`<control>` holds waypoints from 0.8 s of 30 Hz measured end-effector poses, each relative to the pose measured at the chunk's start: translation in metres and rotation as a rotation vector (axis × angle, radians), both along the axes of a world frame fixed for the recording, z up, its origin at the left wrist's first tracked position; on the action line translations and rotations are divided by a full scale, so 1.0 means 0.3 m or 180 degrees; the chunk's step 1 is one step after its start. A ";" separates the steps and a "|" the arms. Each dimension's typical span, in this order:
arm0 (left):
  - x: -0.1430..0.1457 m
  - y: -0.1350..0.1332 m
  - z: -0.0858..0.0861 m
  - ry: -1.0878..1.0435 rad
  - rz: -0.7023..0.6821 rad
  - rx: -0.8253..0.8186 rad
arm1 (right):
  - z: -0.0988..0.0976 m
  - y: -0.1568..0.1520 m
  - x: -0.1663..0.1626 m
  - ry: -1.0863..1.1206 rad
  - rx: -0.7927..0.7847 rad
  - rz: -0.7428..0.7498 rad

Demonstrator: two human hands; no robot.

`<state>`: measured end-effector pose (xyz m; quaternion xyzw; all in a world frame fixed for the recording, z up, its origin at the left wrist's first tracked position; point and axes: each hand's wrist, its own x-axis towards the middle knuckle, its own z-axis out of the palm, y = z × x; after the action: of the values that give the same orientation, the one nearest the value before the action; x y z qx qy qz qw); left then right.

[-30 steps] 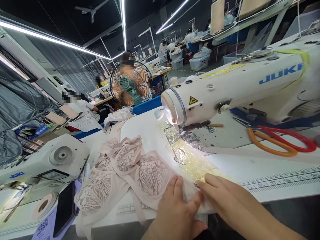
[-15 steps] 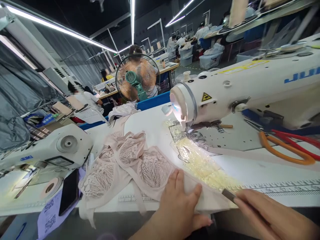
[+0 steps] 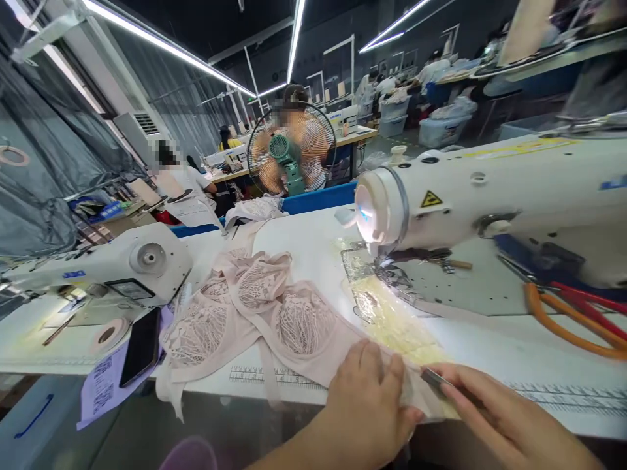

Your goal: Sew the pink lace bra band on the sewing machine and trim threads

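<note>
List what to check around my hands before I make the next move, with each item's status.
1. Left hand resting on the bra: ok.
2. Right hand holding the small dark tool: ok.
3. Tool tip apart from the left hand's fingers: ok, a gap shows.
4. Tool tip touching the fabric: cannot tell from this angle.
5. Bra lying flat throughout: not ok, cups and straps are bunched toward the far end.
6. Scissors apart from the bra: ok, they lie off to the right.

From afar I saw a pale pink bra (image 3: 304, 320) with branching lace patterns beside the left hand (image 3: 367, 398), a yellow sheet (image 3: 392, 320) beyond both hands, and orange-and-red-handled scissors (image 3: 536, 307) past the right hand (image 3: 494, 411).
</note>
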<state>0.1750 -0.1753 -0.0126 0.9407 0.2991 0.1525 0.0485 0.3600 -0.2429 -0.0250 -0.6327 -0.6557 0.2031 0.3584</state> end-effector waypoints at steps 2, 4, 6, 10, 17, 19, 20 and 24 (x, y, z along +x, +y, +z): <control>0.003 -0.006 -0.023 -0.0099 -0.0002 0.0194 | 0.029 0.021 0.013 -0.0286 -0.0052 -0.0037; 0.002 -0.003 -0.042 -0.0198 -0.0066 0.0412 | 0.041 0.043 0.015 -0.0623 -0.0041 -0.0188; 0.000 0.004 -0.053 -0.0271 -0.0126 0.0567 | 0.039 0.063 0.006 -0.0930 0.0052 -0.0274; -0.002 0.017 -0.053 -0.0218 -0.0184 0.0600 | 0.031 0.096 -0.033 -0.1392 0.0198 -0.0247; 0.001 0.026 -0.043 -0.0136 -0.0241 0.0557 | 0.067 0.149 -0.088 -0.1672 0.0015 -0.0026; 0.004 0.026 -0.041 -0.0204 -0.0242 0.0622 | 0.075 0.152 -0.088 -0.1658 0.0000 0.0016; 0.005 0.026 -0.040 -0.0219 -0.0236 0.0638 | 0.075 0.149 -0.083 -0.1634 0.0000 0.0062; 0.004 0.026 -0.041 -0.0140 -0.0206 0.0585 | 0.056 0.103 -0.038 -0.1603 0.0089 0.0207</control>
<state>0.1762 -0.1675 -0.0249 0.9468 0.2521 0.1984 -0.0266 0.3487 -0.2119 -0.0080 -0.6369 -0.7471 0.0414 0.1858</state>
